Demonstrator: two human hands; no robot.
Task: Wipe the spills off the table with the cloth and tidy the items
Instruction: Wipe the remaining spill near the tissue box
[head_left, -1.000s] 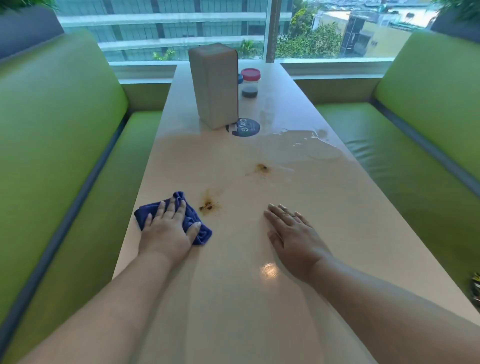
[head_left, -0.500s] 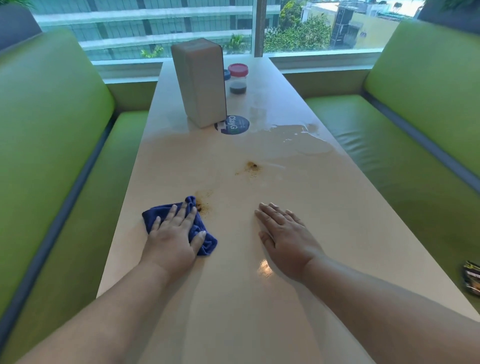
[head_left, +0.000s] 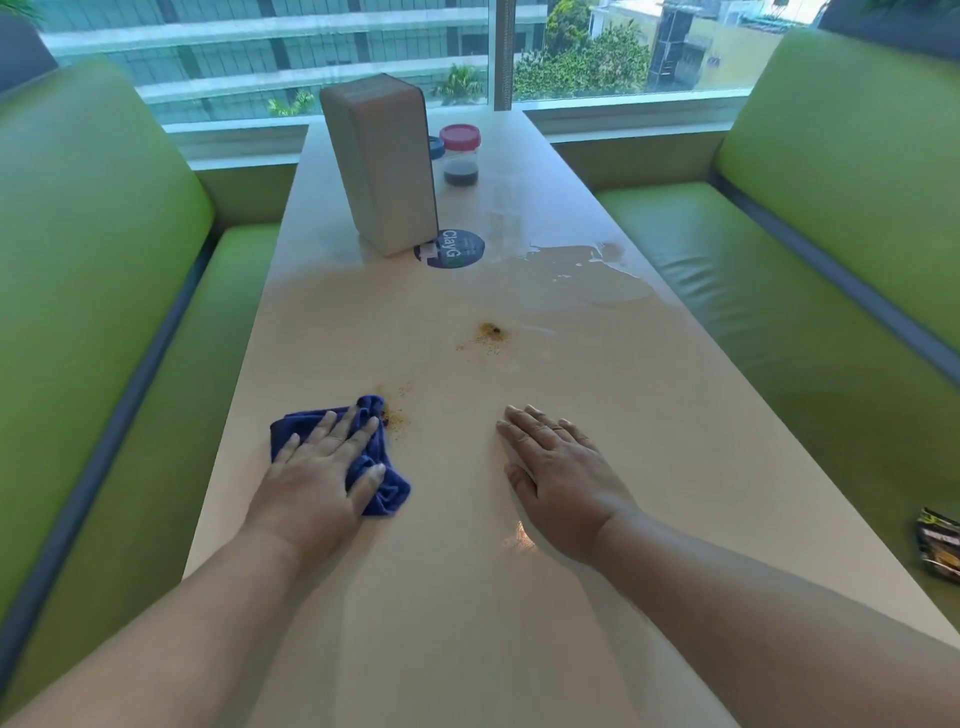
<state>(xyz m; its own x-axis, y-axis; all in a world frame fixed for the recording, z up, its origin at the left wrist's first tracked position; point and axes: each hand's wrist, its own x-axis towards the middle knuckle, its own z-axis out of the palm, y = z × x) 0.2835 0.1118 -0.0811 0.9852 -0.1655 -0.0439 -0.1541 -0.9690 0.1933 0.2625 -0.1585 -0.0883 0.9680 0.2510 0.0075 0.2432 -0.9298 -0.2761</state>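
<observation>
My left hand (head_left: 317, 475) presses flat on a crumpled blue cloth (head_left: 387, 491) on the cream table (head_left: 467, 623). The cloth's far corner touches a smeared brown spill (head_left: 397, 415). A second brown spill (head_left: 488, 335) lies further up the middle. A clear wet puddle (head_left: 592, 275) spreads toward the right edge. My right hand (head_left: 558, 475) lies flat on the table, fingers apart, holding nothing. At the far end stand a tall grey box (head_left: 382, 161), a red-lidded jar (head_left: 461, 162) with dark contents, and a round dark sticker (head_left: 457, 249).
Green bench seats run along both sides, left bench (head_left: 104, 338) and right bench (head_left: 779, 291). A dark snack packet (head_left: 937, 545) lies on the right bench near the table edge. A blue lid (head_left: 435, 147) peeks out behind the grey box. A window closes the far end.
My left hand has pushed the cloth rightward into the nearer brown spill, smearing and covering part of it. My right hand has stayed flat in place.
</observation>
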